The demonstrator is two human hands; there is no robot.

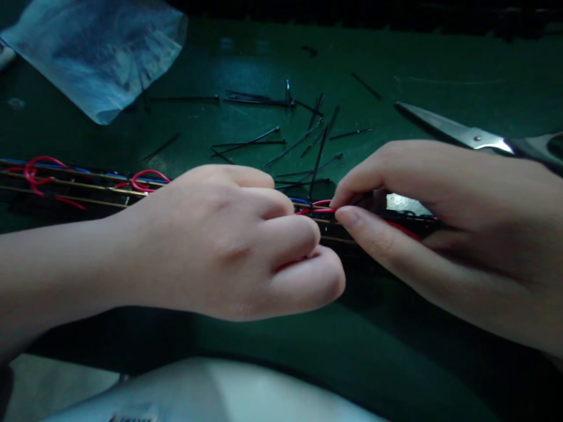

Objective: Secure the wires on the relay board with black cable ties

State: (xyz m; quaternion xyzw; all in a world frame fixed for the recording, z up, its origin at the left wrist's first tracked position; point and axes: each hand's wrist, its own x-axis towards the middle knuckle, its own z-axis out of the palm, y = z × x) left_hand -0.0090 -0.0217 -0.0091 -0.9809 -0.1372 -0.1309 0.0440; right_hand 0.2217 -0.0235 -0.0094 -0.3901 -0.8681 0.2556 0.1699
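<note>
A long, narrow black assembly (97,190) with brass-coloured strips, blue wire and looped red wires runs left to right beneath both hands. My left hand (237,240) is curled into a fist over its middle, back of the hand up. The fist hides its thumb and whatever may be inside the fingers. Just to the right, my right hand (422,223) pinches a red wire (323,206) between thumb and forefinger. A thin black cable tie (319,158) stands out from the assembly between the hands, apparently close to the wire.
Several loose black cable ties (257,98) lie scattered behind the hands on the green tabletop (246,47). A clear plastic bag (105,53) rests at the back left. Scissors (477,138) lie behind my right hand, blades pointing left.
</note>
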